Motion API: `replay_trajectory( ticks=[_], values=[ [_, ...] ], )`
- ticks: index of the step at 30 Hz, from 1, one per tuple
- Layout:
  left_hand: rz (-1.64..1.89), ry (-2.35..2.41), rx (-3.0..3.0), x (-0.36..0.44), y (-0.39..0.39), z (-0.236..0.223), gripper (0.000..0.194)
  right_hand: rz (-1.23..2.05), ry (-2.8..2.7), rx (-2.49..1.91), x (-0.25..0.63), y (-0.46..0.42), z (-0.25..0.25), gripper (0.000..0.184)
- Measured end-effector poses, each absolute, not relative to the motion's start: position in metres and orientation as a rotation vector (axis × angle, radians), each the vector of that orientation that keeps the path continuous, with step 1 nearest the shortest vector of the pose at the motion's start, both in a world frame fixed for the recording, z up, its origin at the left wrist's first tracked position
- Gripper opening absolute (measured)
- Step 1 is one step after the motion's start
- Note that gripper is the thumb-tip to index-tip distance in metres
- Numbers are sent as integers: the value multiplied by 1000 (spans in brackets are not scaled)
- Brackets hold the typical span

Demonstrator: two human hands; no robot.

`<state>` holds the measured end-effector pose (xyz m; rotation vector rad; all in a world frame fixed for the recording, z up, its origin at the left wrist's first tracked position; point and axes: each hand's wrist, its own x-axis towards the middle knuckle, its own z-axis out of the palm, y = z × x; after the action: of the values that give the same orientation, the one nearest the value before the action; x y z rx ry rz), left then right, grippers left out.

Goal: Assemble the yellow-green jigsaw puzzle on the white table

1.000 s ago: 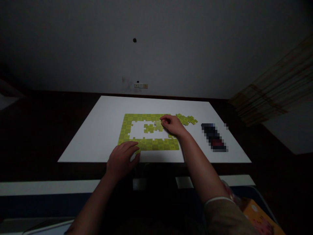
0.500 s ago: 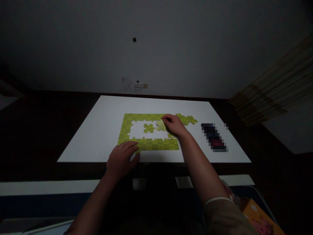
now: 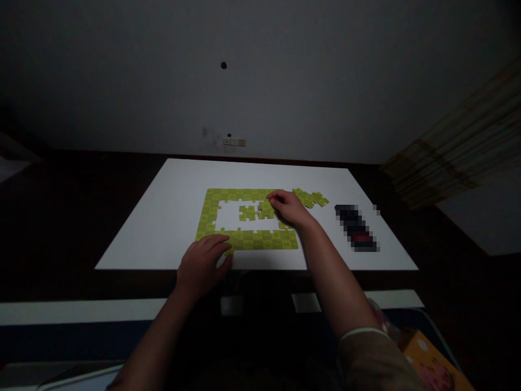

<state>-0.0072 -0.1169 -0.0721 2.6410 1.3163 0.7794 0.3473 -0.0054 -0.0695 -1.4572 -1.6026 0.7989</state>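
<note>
A yellow-green jigsaw frame (image 3: 209, 217) of joined pieces lies on a white board (image 3: 163, 217), enclosing a bare white area. Inside that area sits a small joined cluster of pieces (image 3: 247, 213). My right hand (image 3: 288, 209) pinches a single piece (image 3: 265, 210) with its fingertips, just right of the cluster and apparently flat on the board. A loose group of pieces (image 3: 310, 198) lies beyond the frame's top right corner. My left hand (image 3: 202, 266) rests at the frame's near edge, fingers slightly curled, holding nothing.
A pixelated dark object (image 3: 355, 228) lies on the board's right side. The board ends at a dark table edge close to my arms. An orange box (image 3: 431, 361) sits at bottom right, and a wall stands behind the table.
The piece under my right hand has shifted slightly left and looks darker, now lying lower beside the cluster. My left hand has not visibly moved.
</note>
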Motion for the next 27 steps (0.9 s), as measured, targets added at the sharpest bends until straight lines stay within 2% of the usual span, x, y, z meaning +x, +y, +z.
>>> replay_trajectory(
  ticks=[27],
  values=[
    [841,1272,2625,-8,-114,-78,17,832,-1582,-1430,343,-9,-65,22]
  ],
)
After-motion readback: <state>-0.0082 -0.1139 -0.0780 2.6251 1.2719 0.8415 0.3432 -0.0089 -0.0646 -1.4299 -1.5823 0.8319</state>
